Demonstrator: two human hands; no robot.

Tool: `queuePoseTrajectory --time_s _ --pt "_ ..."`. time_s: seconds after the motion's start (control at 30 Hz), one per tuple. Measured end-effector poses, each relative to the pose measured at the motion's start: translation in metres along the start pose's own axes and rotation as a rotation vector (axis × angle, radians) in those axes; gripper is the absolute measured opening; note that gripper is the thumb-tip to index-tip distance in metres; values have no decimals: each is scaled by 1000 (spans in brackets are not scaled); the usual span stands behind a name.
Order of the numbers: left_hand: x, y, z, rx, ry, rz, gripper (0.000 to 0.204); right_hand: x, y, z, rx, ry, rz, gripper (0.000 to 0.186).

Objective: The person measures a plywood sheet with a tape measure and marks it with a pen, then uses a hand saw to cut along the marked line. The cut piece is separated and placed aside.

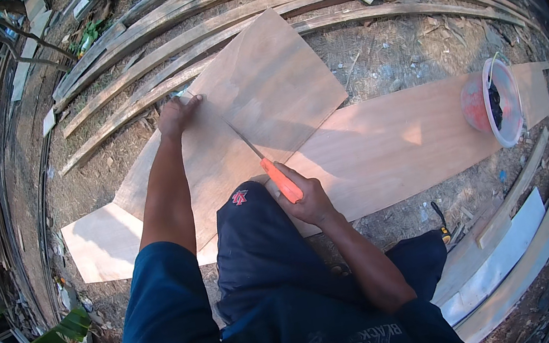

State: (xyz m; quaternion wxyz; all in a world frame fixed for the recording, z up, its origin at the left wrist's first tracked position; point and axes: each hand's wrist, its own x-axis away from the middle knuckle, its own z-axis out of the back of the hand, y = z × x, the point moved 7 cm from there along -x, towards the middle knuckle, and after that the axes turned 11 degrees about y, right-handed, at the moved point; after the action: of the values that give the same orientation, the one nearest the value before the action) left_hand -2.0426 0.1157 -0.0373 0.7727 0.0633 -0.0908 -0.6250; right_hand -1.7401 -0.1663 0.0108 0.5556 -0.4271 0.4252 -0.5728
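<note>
Dirt yard: R hand (308, 198) w/ orange-handled saw (266, 165) on plywood sheet (267, 85).

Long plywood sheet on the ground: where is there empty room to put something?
The long pale plywood sheet is bare between the right hand, with its grip on an orange-handled knife, and the pink plastic bucket. It is crowded around the left hand pressing the smaller plywood piece.
</note>
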Motion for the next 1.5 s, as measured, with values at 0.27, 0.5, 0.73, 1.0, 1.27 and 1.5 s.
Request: queuePoseTrajectory --time_s 0.27,0.5,0.73,1.0,1.27,1.5 --pt "-4 3 -7 -3 -30 17 96 148 -53 100 167 -5 -39 67" --pt "-6 3 0 52 -13 -22 94 -4 17 2 24 -52 -66 67" --pt "-6 -2 -11 46 -4 24 96 167 -35 114 192 -58 -38 69" --pt "-7 1 3 93 42 -42 101 -1 21 2 -8 -33 -45 65" --pt "-4 1 -6 40 47 -10 101 153 -32 104 109 25 -10 68" --pt "-5 0 -8 69 -43 1 104 12 32 13 -13 -10 -27 70"
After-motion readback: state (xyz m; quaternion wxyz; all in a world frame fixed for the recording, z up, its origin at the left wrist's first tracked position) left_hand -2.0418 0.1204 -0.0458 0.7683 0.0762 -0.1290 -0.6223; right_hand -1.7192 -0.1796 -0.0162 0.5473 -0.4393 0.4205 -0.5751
